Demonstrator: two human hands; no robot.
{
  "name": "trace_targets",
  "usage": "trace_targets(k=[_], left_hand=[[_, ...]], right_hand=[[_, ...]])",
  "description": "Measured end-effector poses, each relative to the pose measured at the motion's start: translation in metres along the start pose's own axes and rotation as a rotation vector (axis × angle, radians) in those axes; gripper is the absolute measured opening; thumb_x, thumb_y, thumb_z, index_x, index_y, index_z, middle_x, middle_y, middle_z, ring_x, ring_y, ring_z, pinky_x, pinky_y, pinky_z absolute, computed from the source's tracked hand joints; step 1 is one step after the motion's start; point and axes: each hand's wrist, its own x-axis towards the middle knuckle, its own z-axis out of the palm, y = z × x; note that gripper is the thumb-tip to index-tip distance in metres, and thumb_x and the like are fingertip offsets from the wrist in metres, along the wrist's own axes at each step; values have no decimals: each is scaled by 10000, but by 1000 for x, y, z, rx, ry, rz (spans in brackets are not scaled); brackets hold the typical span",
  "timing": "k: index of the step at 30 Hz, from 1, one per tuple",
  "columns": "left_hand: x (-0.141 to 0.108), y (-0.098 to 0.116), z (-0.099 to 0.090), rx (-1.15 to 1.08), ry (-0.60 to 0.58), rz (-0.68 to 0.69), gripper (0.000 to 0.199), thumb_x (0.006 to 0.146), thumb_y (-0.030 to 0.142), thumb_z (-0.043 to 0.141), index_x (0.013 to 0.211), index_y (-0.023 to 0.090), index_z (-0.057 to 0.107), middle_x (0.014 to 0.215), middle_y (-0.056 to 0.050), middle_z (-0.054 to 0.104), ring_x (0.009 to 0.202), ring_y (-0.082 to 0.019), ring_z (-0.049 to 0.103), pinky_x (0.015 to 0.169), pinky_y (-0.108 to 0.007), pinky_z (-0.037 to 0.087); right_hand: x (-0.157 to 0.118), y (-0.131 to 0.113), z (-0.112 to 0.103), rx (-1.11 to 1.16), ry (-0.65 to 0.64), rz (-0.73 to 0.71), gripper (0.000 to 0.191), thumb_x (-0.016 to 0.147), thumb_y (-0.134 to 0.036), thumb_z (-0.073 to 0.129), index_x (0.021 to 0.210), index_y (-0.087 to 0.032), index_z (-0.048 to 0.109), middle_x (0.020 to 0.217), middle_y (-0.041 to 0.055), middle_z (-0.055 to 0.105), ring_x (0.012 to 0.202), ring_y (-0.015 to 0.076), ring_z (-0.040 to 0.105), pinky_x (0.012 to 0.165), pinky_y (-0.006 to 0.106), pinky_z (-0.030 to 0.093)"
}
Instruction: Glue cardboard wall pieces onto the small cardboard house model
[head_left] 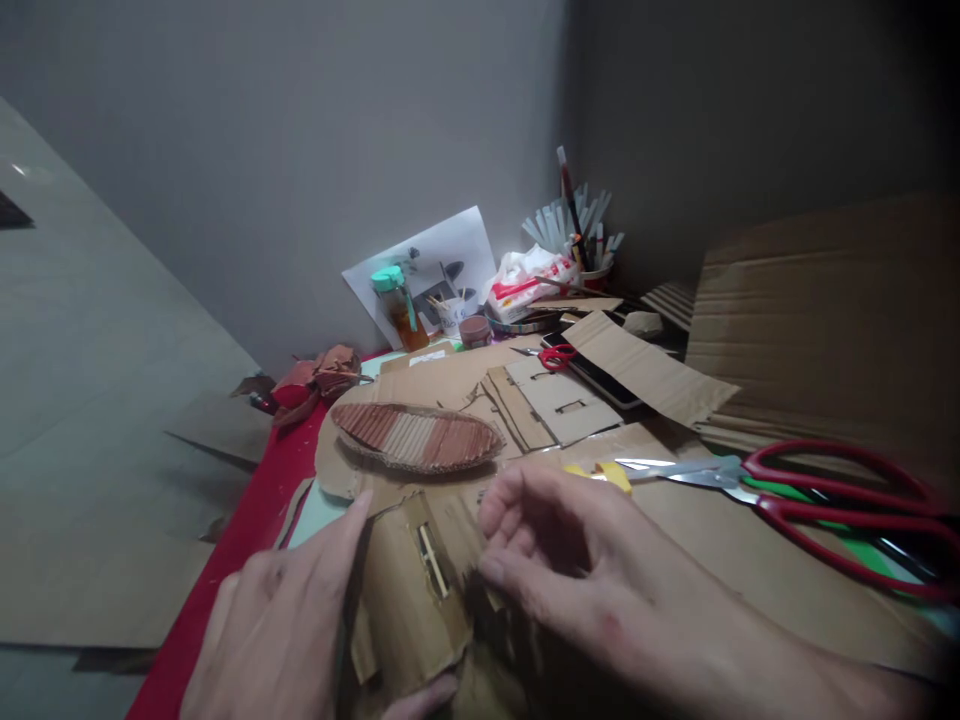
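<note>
My left hand (pixel 277 610) grips a small brown cardboard piece (pixel 397 590) from its left side, with a fingertip showing below its lower edge. A narrow slot (pixel 431 560) is cut in this piece, and pale sticks show inside. Close to the piece's right edge, my right hand (pixel 577 560) has its fingers curled toward the thumb. Whatever lies between those fingertips, if anything, I cannot make out. Beyond both hands rests a boat-shaped corrugated cardboard piece (pixel 416 438), painted reddish brown with a paler middle band.
Large red-handled scissors (pixel 750 480) lie at the right, beside yellow tape (pixel 611 475). Cut cardboard pieces (pixel 570 405) and small red scissors (pixel 555 357) are farther back. A bottle (pixel 401 310), a paint jar (pixel 475 330) and a tissue pack (pixel 529 285) stand near the wall.
</note>
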Motion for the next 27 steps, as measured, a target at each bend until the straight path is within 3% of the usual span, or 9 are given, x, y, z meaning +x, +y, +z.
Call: trace_targets(k=[4,10,15,20,23,27], left_hand=[[3,5,-2,15,-29,-12,994,809,785,499,1548,177,230,950,-111,666,824,-318,552,741,-446,409],[8,-3,-4,31,-37,184,1077,763,746,626,1517,65,270,878,-140,683,734,-291,590,611,-390,465],[6,-1,1,-33,-20,149,1035,771,704,656,1519,92,285,1026,-172,684,798,-290,579,671,-399,459],[2,3,2,-74,-69,31,975,788,778,548,1543,233,258,1114,-121,685,869,-323,554,750,-442,395],[0,3,2,-39,-90,28,931,812,818,431,1546,284,223,1168,-105,686,862,-319,559,756,-442,387],[-1,2,2,-62,-88,63,958,800,833,439,1554,286,215,1178,-106,691,877,-345,572,789,-472,392]], right_hand=[[0,7,0,-13,-15,10,264,768,-148,657,999,-210,544,726,-53,530,631,93,500,557,187,417],[2,12,-2,-188,-52,-53,250,814,-225,629,1056,-231,567,724,-43,574,630,115,539,557,216,452],[5,15,0,-196,-39,-41,228,799,-210,627,1017,-230,561,699,-49,569,607,119,532,537,229,434],[3,15,4,-236,-54,-2,254,783,-192,625,1030,-227,579,722,-31,602,640,145,568,577,262,451],[1,14,3,-260,-72,8,216,799,-194,625,1005,-226,569,740,-27,622,650,146,584,589,264,450],[-1,12,3,-282,-81,-14,179,829,-212,633,999,-233,581,755,-34,628,658,136,585,593,253,442]])
